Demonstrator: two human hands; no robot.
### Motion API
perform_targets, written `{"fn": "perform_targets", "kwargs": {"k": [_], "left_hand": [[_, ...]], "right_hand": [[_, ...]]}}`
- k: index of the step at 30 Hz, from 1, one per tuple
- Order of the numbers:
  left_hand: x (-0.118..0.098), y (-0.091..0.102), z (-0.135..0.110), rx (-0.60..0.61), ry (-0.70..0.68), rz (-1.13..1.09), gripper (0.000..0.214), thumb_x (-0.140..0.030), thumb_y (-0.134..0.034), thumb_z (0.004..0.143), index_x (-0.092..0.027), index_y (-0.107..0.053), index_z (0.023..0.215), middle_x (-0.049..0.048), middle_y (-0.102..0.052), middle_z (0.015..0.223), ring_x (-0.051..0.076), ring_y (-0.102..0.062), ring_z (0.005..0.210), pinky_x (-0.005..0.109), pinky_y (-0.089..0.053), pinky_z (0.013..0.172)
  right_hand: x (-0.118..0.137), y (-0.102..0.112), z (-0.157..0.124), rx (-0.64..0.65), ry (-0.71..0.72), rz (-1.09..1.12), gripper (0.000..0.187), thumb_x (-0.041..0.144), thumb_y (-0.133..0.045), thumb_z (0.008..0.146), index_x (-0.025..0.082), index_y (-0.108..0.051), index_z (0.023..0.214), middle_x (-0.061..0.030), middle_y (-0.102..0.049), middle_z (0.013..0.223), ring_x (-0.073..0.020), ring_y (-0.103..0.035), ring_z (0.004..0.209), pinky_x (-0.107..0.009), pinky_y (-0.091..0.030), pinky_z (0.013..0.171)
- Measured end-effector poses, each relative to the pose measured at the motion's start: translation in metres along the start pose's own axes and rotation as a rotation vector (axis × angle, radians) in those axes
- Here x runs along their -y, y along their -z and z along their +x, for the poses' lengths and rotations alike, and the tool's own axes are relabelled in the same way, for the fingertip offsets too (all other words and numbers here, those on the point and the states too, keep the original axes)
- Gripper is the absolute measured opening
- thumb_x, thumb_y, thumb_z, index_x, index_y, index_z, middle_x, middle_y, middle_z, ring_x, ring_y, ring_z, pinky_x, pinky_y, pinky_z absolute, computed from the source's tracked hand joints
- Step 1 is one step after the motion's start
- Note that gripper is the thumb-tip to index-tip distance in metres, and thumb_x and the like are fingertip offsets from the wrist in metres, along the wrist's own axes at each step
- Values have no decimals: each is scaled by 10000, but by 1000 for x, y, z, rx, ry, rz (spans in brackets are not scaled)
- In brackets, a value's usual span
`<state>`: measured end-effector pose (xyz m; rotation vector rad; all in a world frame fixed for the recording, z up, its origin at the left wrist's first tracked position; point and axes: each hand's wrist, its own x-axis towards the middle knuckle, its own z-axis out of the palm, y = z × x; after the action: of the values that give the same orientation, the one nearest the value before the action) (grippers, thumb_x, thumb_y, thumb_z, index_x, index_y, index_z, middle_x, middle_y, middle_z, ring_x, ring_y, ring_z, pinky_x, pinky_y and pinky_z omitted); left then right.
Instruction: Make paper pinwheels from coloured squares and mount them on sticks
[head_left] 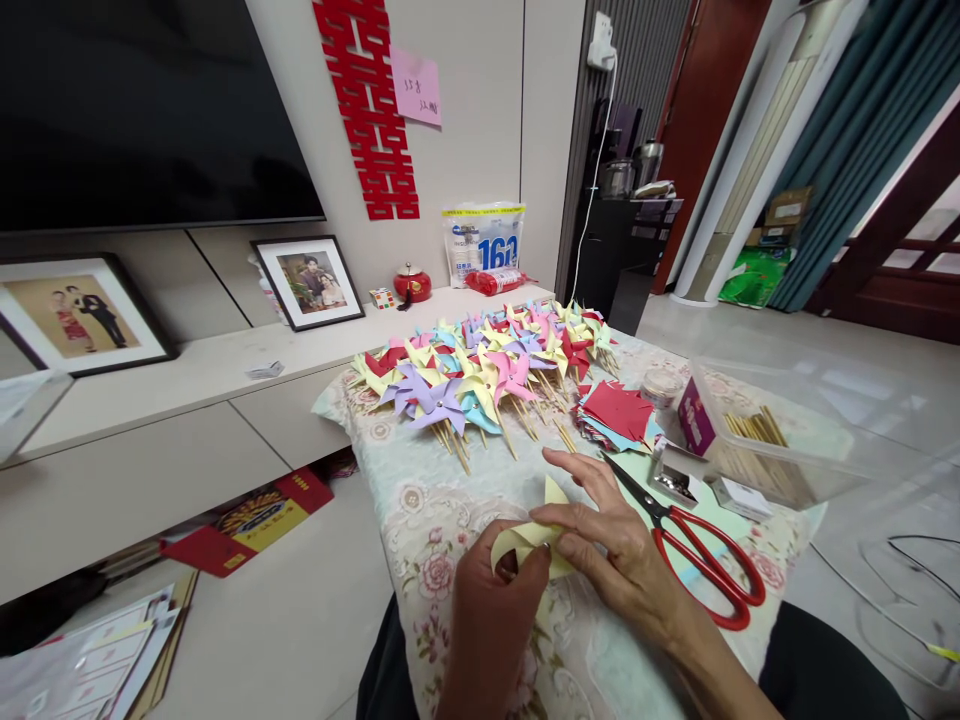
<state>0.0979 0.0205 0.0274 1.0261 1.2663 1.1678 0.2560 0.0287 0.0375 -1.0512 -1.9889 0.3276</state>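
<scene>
Low over the near part of the cloth, a pale yellow paper pinwheel (519, 537) is held with its corners folded in toward the middle. My left hand (499, 595) pinches it from the left, the thumb pressing at its centre by a small shiny point. On its other side, my right hand (619, 550) grips the edge between thumb and index finger, with the other fingers stretched out. Red-handled scissors (709, 560) lie just right of my right hand. Behind them sit a small open box of metal fasteners (675, 480) and a stack of red and blue paper squares (619, 412).
Many finished pinwheels on sticks (480, 375) cover the table's far end. A clear plastic bin (750, 470) with wooden sticks stands at the right edge, near a roll of tape (661, 385). A white cabinet (300, 365) with framed photos runs along the wall.
</scene>
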Motion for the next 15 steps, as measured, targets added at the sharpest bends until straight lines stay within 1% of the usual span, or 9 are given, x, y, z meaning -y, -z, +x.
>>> {"fn": "perform_targets", "kwargs": {"k": [3,6,8,10,12,13,15], "left_hand": [[-1,0,0,-14,-6,13,106,-233,-724,662,-166,-684,735,-25,-604,601,131,-485,562,230,-402,535],[3,0,1,-5,-8,2,98,-229,-719,677,-168,-681,744,-15,-627,620,141,-516,584,238,-420,558],[5,0,2,6,6,-40,106,-232,-727,684,-167,-689,759,6,-664,661,163,-560,621,256,-450,594],[2,0,3,28,67,-128,150,-257,-741,688,-171,-711,807,24,-692,697,189,-598,651,283,-481,623],[-6,2,3,63,124,-235,206,-313,-743,706,-187,-734,868,44,-719,746,221,-635,693,315,-509,653],[-11,3,3,70,119,-266,209,-345,-741,713,-195,-739,859,57,-728,769,239,-652,721,329,-520,670],[-20,7,2,65,88,-289,192,-396,-728,728,-223,-740,810,74,-744,847,271,-677,809,345,-535,712]], "right_hand": [[-1,-2,1,11,22,-19,263,304,-511,998,281,-741,1124,-76,-459,1521,-326,-412,1364,-516,-375,1088],[-1,-2,0,17,52,-23,247,317,-534,990,275,-746,1109,-80,-461,1518,-335,-401,1372,-525,-354,1105],[-2,-2,-2,-10,51,6,268,343,-548,985,288,-714,1188,-82,-433,1539,-343,-387,1389,-540,-335,1119],[-5,0,-5,-69,-4,90,350,386,-550,983,318,-632,1316,-79,-389,1572,-345,-368,1416,-552,-323,1134],[-9,3,-7,-122,-86,196,428,438,-561,972,345,-561,1390,-76,-371,1587,-344,-347,1443,-559,-312,1153],[-11,4,-7,-130,-120,233,460,463,-581,957,352,-545,1402,-76,-372,1587,-346,-335,1455,-561,-304,1163],[-14,6,-7,-94,-153,232,542,497,-646,910,353,-526,1419,-83,-362,1593,-354,-310,1470,-565,-294,1174]]}}
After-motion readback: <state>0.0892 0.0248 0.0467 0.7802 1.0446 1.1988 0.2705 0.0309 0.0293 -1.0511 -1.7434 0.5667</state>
